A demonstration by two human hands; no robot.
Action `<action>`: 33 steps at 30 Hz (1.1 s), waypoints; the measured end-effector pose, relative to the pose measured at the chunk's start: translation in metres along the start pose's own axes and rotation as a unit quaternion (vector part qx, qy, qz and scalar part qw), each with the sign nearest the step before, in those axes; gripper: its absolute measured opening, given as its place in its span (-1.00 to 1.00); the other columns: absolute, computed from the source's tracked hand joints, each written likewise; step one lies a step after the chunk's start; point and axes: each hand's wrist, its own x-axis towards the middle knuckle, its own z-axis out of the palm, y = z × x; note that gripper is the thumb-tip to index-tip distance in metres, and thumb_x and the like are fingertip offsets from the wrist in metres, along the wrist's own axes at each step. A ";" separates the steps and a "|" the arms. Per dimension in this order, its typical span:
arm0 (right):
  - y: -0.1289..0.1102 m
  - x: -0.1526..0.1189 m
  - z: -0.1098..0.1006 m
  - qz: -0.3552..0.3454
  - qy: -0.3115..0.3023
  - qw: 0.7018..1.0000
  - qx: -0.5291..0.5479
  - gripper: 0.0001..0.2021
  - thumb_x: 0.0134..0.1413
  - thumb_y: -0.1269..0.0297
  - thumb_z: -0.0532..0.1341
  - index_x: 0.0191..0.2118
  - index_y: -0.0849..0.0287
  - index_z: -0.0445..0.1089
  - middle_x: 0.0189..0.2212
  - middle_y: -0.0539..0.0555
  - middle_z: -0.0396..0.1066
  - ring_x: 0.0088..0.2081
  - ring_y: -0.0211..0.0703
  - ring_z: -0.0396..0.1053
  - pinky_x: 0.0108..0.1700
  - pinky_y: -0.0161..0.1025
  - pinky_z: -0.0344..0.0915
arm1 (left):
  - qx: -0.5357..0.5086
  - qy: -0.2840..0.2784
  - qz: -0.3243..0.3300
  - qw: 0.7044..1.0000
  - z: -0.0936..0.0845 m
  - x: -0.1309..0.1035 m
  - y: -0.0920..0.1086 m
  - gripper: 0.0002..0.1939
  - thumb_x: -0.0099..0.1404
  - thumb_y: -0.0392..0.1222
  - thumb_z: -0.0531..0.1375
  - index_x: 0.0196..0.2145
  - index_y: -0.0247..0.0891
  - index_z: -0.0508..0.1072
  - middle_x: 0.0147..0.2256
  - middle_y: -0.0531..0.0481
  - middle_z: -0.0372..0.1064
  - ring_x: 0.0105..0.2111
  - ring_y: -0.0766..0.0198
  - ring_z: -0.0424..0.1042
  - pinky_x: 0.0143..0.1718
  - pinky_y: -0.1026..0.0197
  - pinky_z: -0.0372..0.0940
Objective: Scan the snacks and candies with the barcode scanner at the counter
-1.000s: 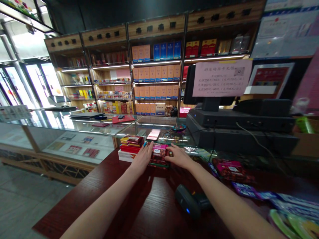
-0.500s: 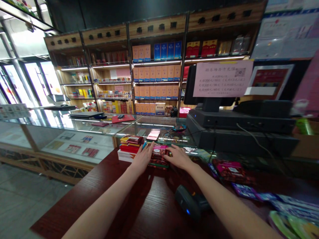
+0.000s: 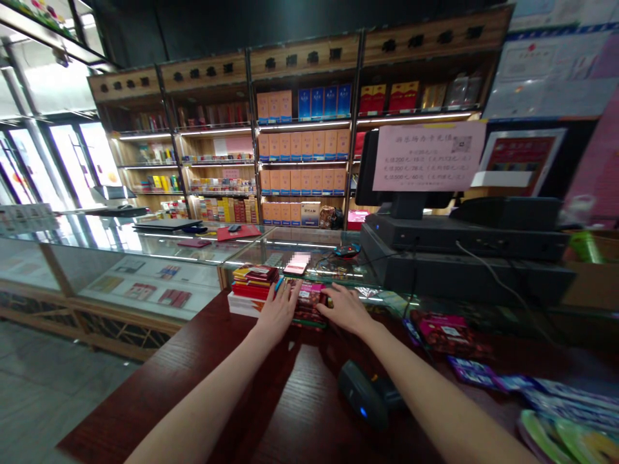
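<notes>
Shift since the earlier frame: slight; I see the left hand [image 3: 278, 314] with its fingers a touch more spread, and the whole scene sitting a little lower in my view.
Left hand: open, palm down, fingers long and parted, reaching over the left side of the packet stack [image 3: 310, 303]; from my end I see nothing closed inside it.
Right hand [image 3: 347, 309]: half open and loosely bent, thumb apart from the fingers, thumb and fingertips at the stack's right edge; nothing else shows in it.
Packet stack: pink-and-dark-brown packets piled flat on the dark red counter [image 3: 188, 393], between both hands, with a pale label on the top one and a green edge low down.
Neighbouring pile [image 3: 249, 290]: red, yellow and white, just left of the stack.
Phone [image 3: 296, 265]: beyond the stack, on the glass.
Unchanged to my eye: the stack's place and the black scanner [image 3: 362, 393] nearer me.
</notes>
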 end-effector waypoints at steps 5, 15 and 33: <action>-0.001 -0.004 -0.003 -0.013 0.008 1.000 0.008 -0.53 0.19 0.04 0.15 0.13 0.16 0.40 0.16 0.27 0.38 0.30 0.19 0.13 0.22 0.15 0.05 | 0.011 0.016 -0.005 1.000 0.002 -0.001 0.002 -0.26 0.36 -0.44 -0.14 0.43 -0.22 -0.29 0.26 -0.35 0.19 0.30 -0.02 0.15 0.27 -0.23 0.04; 0.014 -0.023 -0.013 -0.030 0.042 0.999 0.012 -0.49 0.20 0.08 0.15 0.22 0.16 0.31 0.23 0.18 0.33 0.34 0.14 0.05 0.29 0.12 0.00 | 0.040 -0.029 -0.006 0.999 -0.027 0.003 0.009 -0.29 0.35 -0.46 -0.11 0.41 -0.22 -0.11 0.31 -0.26 0.12 0.34 0.00 0.08 0.30 -0.17 0.02; 0.107 -0.102 -0.042 0.016 0.102 0.993 -0.059 -0.52 0.21 0.13 0.17 0.22 0.10 0.31 0.25 0.13 0.30 0.35 0.07 0.05 0.31 0.08 0.00 | -0.044 -0.003 0.096 0.994 -0.045 0.033 0.076 -0.38 0.40 -0.28 0.00 0.38 -0.16 -0.01 0.29 -0.21 0.18 0.32 -0.01 0.11 0.30 -0.20 -0.02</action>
